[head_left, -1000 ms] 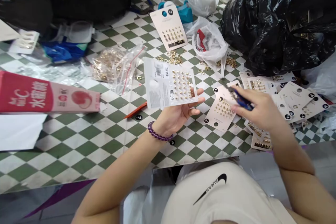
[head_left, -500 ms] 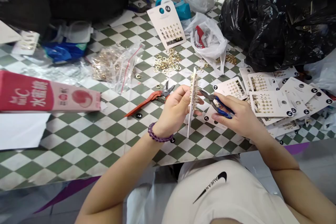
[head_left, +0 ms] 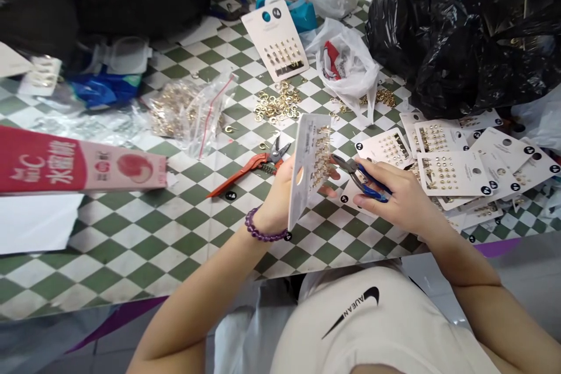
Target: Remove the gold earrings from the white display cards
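Blue-handled pliers [head_left: 353, 169] sit in the closed grip of the right hand [head_left: 403, 196], their tip beside the posts [head_left: 322, 158] of the tilted card [head_left: 303, 201]; contact cannot be told. The left hand [head_left: 274, 203] clasps this card above the desk [head_left: 184, 236]; holding it steady and meeting each post squarely should spare its neighbours.

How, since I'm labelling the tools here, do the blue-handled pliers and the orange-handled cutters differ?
The blue-handled pliers are held in the right grip; the orange-handled cutters lie on the checkered tablecloth. In the picture, the pliers' head points left, while the cutters' head points right and away from the person. The pliers' handles are blue, the cutters' orange. Both have dark metal heads.
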Motion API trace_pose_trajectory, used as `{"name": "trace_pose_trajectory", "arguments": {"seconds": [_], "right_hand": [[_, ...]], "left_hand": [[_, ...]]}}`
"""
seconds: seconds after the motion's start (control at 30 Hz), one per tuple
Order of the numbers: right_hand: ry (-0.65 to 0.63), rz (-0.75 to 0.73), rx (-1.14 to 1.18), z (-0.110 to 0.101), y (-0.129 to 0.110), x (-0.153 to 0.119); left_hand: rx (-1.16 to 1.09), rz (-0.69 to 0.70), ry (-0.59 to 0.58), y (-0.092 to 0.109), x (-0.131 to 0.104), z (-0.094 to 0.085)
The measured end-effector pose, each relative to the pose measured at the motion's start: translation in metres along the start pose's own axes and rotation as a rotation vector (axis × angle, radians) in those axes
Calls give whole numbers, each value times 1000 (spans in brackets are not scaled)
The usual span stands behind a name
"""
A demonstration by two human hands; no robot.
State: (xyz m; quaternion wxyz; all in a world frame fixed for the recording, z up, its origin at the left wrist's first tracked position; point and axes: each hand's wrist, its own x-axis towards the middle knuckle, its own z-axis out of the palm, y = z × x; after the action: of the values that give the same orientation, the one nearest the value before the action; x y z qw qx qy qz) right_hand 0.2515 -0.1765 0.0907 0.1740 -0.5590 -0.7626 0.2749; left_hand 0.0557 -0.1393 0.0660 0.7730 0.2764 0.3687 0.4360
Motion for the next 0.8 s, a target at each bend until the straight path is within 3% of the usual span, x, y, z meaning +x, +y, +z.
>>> {"name": "trace_pose_trajectory", "arguments": {"seconds": [0.3,0.8], "right_hand": [[36,-34,-15,3,1,0],[128,-140,-170,5,4,-1]], "left_hand": [[65,55,-36,-5,1,-5],[121,15,-24,-8,4,-7]]}}
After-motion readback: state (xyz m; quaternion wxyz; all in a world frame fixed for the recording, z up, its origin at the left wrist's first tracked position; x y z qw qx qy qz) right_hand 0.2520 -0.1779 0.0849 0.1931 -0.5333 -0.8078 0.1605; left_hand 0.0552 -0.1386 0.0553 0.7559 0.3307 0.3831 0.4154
